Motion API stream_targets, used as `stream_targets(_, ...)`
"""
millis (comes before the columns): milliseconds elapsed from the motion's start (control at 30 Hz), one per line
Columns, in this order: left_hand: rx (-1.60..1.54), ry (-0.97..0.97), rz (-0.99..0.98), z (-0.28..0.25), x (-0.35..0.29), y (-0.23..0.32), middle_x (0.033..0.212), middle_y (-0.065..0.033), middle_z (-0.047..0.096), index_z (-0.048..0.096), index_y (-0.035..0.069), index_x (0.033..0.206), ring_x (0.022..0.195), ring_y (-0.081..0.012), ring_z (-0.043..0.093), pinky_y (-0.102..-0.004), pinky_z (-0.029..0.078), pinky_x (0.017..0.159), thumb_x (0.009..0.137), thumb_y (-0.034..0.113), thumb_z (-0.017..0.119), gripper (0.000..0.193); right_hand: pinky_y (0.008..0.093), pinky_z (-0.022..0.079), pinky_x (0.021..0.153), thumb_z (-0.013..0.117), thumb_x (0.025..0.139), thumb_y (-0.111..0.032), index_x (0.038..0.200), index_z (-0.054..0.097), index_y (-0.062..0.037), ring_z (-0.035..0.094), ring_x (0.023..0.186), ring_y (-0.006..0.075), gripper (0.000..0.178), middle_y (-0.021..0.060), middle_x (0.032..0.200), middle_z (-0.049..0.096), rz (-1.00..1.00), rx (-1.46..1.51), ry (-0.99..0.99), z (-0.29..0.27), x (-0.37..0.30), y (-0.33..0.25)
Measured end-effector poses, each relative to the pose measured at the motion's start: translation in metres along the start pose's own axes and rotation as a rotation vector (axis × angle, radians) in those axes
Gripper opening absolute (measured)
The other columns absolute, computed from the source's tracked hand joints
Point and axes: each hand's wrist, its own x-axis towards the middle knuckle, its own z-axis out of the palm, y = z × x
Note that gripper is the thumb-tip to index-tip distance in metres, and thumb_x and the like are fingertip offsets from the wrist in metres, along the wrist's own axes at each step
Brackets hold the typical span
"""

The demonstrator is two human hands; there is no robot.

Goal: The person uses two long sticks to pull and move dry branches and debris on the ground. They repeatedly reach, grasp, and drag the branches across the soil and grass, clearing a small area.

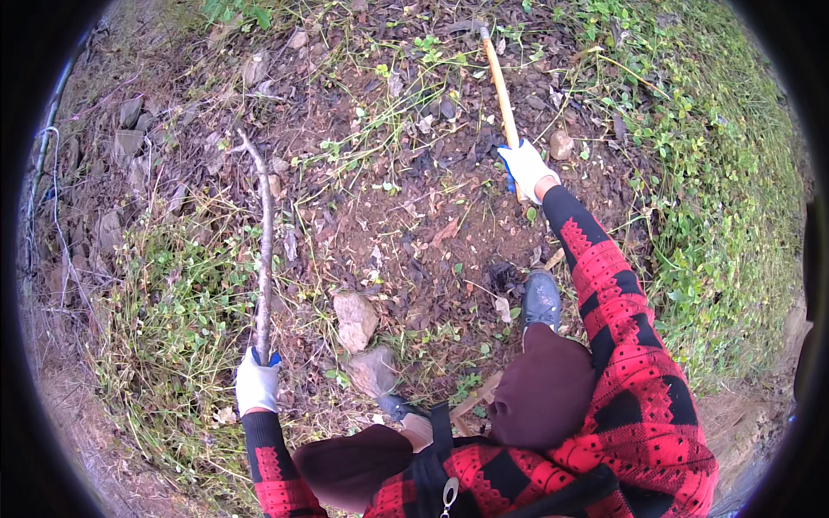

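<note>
My left hand (257, 382), in a white glove with blue at the fingers, is closed round the lower end of a grey-brown stick (265, 233). The stick points away from me and forks at its far end. Out to the right, my right hand (525, 170), gloved the same way, grips the near end of a sickle's pale wooden handle (499, 86). Its thin dark blade (465, 27) reaches left from the handle's far end, partly lost among leaves and stems.
Weeds, dead leaves and bare soil (414, 233) lie between my hands. Two stones (354, 321) (372, 371) rest near my feet, and a smaller stone (561, 145) lies beside my right hand. More rocks (129, 142) and a pale cord (57, 203) are at far left. Green plants (717, 173) cover the right side.
</note>
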Motion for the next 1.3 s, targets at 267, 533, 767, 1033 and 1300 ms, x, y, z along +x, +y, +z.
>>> stream_targets(267, -0.016, 0.013, 0.185, 0.029, -0.041, 0.101, 0.089, -0.0184, 0.072, 0.064, 0.010, 0.108, 0.083, -0.0410, 0.070, -0.0487, 0.053, 0.072, 0.088, 0.038, 0.074, 0.036, 0.0523, 0.055, 0.084, 0.059, 0.097, -0.033, 0.114, 0.051, 0.0025, 0.068, 0.098, 0.0461, 0.040, 0.0299, 0.104, 0.069, -0.193, -0.469, 0.237, -0.006, 0.022, -0.016)
stream_targets(533, 0.252, -0.134, 0.461, 0.042, -0.050, 0.111, 0.084, -0.0154, 0.070, 0.063, 0.009, 0.103, 0.081, -0.0366, 0.070, -0.0480, 0.054, 0.071, 0.090, 0.029, 0.069, 0.024, 0.0526, 0.055, 0.083, 0.061, 0.097, -0.032, 0.115, 0.048, 0.0045, 0.068, 0.097, 0.0475, 0.043, 0.0316, 0.101, 0.068, -0.235, -0.517, 0.230, -0.011, 0.004, 0.008)
stream_targets(767, 0.268, -0.067, 0.455, 0.038, -0.045, 0.105, 0.085, -0.0146, 0.071, 0.063, 0.010, 0.102, 0.081, -0.0356, 0.071, -0.0480, 0.054, 0.071, 0.090, 0.026, 0.069, 0.021, 0.0487, 0.057, 0.084, 0.063, 0.094, -0.034, 0.113, 0.053, 0.0059, 0.070, 0.096, 0.0454, 0.045, 0.0298, 0.101, 0.070, -0.178, -0.414, 0.113, -0.030, -0.021, -0.010)
stream_targets(1033, 0.326, -0.055, 0.409, 0.029, -0.061, 0.100, 0.085, -0.0136, 0.071, 0.062, 0.009, 0.099, 0.082, -0.0351, 0.071, -0.0471, 0.055, 0.071, 0.089, 0.026, 0.069, 0.021, 0.0314, 0.045, 0.045, 0.071, 0.094, -0.030, 0.106, 0.053, -0.0053, 0.054, 0.055, 0.0122, 0.033, 0.0024, 0.069, 0.054, 0.036, 0.152, -0.056, -0.044, -0.098, 0.013)
stream_targets(1300, 0.388, -0.086, 0.325, 0.017, -0.071, 0.086, 0.087, -0.0130, 0.073, 0.064, 0.009, 0.102, 0.084, -0.0347, 0.072, -0.0481, 0.055, 0.074, 0.090, 0.030, 0.070, 0.024, 0.0430, 0.055, 0.065, 0.072, 0.093, -0.032, 0.108, 0.052, 0.0021, 0.070, 0.074, 0.0316, 0.043, 0.0218, 0.089, 0.069, -0.182, -0.109, 0.186, -0.029, -0.065, 0.009)
